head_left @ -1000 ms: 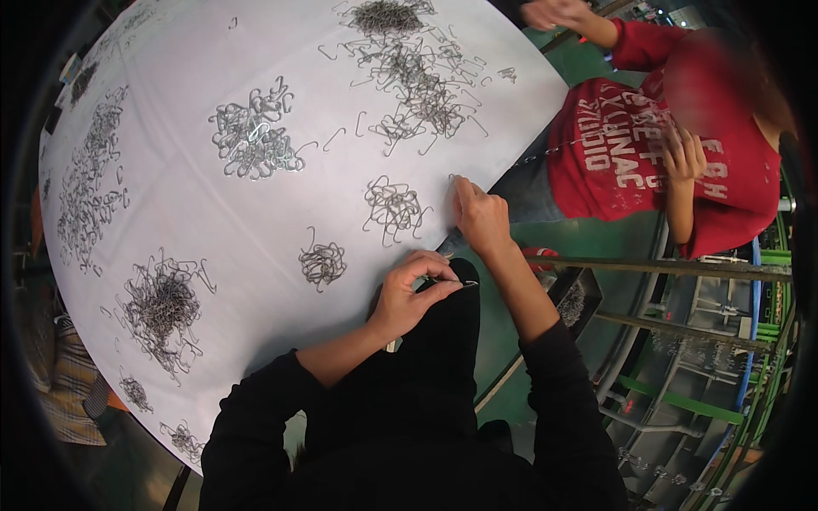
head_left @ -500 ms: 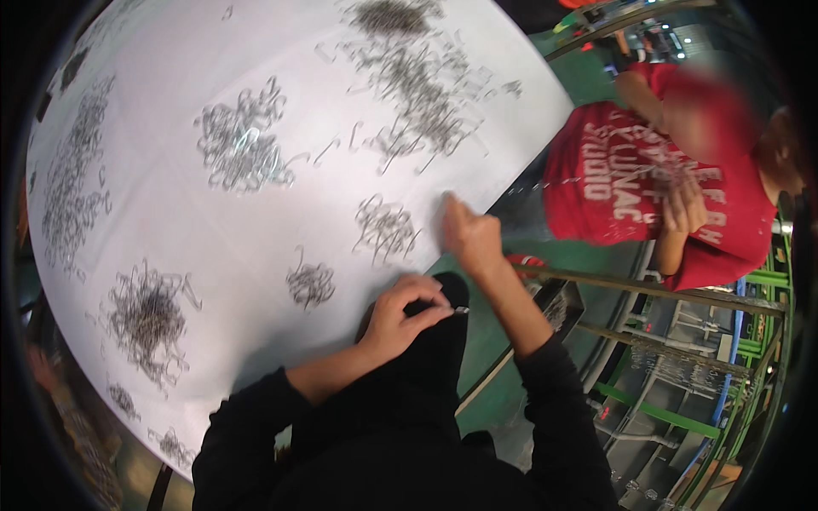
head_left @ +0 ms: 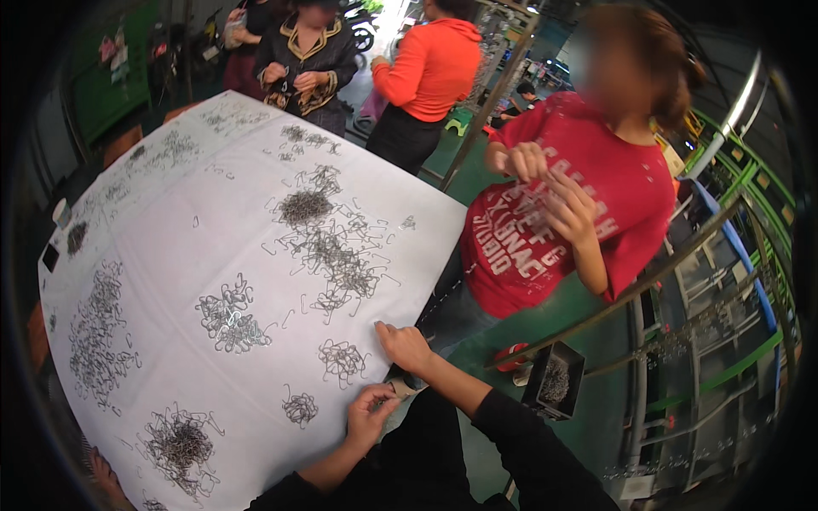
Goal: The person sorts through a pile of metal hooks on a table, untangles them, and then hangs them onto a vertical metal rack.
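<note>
The view has lifted; left hand (head_left: pixel 368 419) and right hand (head_left: pixel 406 347) remain by the counter's (head_left: pixel 162 272) edge, so handling seems uninterrupted. Fingers bend inward; how closed, or gripping what, I cannot tell. Hooks (head_left: pixel 342 361) lie at the right hand's nine o'clock.

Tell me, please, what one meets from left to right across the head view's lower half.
Another person's hand, dense heap of grey wire hooks, shiny silver hook cluster, small round grey hook cluster, bare left hand, bare right hand, black rectangular box.

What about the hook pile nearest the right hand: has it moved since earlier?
No: against the edge of the white table, the hook pile stays put; only the camera view shifts.
</note>
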`<state>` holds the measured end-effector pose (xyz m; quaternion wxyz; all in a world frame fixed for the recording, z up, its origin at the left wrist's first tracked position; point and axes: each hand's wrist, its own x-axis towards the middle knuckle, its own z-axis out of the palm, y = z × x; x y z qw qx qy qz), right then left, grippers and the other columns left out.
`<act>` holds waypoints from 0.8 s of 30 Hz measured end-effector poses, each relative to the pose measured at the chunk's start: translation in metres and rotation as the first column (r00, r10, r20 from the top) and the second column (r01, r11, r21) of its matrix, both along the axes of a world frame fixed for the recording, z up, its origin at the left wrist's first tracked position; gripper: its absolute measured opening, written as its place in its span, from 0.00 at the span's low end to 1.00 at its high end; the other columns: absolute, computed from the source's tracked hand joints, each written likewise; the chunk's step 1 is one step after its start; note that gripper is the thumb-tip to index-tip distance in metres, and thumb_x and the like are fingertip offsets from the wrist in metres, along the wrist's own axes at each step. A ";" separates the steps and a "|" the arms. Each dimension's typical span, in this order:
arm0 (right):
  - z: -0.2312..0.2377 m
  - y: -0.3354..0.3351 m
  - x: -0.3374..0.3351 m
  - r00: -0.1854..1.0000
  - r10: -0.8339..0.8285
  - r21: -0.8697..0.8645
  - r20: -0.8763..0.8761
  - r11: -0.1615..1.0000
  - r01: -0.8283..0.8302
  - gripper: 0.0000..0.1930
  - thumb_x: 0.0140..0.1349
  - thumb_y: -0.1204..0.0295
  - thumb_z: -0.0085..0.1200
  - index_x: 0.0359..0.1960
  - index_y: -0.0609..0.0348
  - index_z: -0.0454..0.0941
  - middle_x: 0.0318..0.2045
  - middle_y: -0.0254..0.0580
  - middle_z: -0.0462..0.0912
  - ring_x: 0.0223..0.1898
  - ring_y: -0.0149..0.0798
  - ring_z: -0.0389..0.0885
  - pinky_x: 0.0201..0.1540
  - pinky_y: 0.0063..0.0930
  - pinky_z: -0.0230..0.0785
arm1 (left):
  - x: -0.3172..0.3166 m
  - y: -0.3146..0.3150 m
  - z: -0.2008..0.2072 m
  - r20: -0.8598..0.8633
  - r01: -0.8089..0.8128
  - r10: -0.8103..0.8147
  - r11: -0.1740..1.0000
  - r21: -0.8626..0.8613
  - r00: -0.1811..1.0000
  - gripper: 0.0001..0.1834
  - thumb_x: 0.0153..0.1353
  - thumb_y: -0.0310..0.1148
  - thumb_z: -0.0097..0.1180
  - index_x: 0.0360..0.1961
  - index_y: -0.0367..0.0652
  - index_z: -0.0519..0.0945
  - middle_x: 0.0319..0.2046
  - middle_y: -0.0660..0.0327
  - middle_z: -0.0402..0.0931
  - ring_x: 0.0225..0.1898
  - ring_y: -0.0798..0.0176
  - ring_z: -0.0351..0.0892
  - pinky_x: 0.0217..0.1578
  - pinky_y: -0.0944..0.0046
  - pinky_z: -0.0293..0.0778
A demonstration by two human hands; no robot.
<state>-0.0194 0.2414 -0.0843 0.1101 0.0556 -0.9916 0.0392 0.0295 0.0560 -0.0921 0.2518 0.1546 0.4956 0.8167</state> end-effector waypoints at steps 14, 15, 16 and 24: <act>0.124 -0.033 0.101 0.973 -0.153 -0.981 0.170 -0.116 0.153 0.05 0.61 0.71 0.55 0.32 0.59 0.76 0.38 0.37 0.81 0.41 0.28 0.78 0.43 0.23 0.70 | 0.010 0.001 0.042 -0.070 -0.093 0.087 0.991 -0.100 0.994 0.04 0.57 0.23 0.57 0.34 0.38 0.77 0.31 0.67 0.75 0.33 0.75 0.72 0.36 0.75 0.68; 0.128 -0.035 0.110 0.975 -0.167 -0.985 0.144 -0.123 0.124 0.03 0.61 0.73 0.54 0.32 0.58 0.76 0.40 0.40 0.81 0.45 0.31 0.78 0.46 0.25 0.71 | 0.009 0.003 0.042 -0.087 -0.103 0.095 0.991 -0.090 0.992 0.04 0.57 0.23 0.58 0.34 0.38 0.77 0.30 0.67 0.75 0.32 0.76 0.71 0.36 0.75 0.68; 0.132 -0.036 0.119 0.973 -0.170 -0.977 0.156 -0.170 0.127 0.03 0.61 0.73 0.54 0.32 0.58 0.77 0.42 0.38 0.79 0.45 0.29 0.76 0.46 0.24 0.70 | 0.011 0.005 0.045 -0.076 -0.102 0.097 0.992 -0.072 0.992 0.04 0.57 0.24 0.58 0.34 0.38 0.77 0.31 0.67 0.75 0.32 0.75 0.71 0.36 0.75 0.67; 0.115 -0.050 0.137 0.939 -0.296 -0.977 0.175 -0.172 0.128 0.03 0.58 0.74 0.58 0.31 0.60 0.79 0.40 0.33 0.76 0.40 0.26 0.75 0.44 0.20 0.69 | 0.013 0.008 0.055 -0.154 -0.161 0.147 0.984 -0.081 0.977 0.04 0.54 0.26 0.61 0.31 0.41 0.79 0.31 0.68 0.75 0.35 0.74 0.69 0.39 0.72 0.65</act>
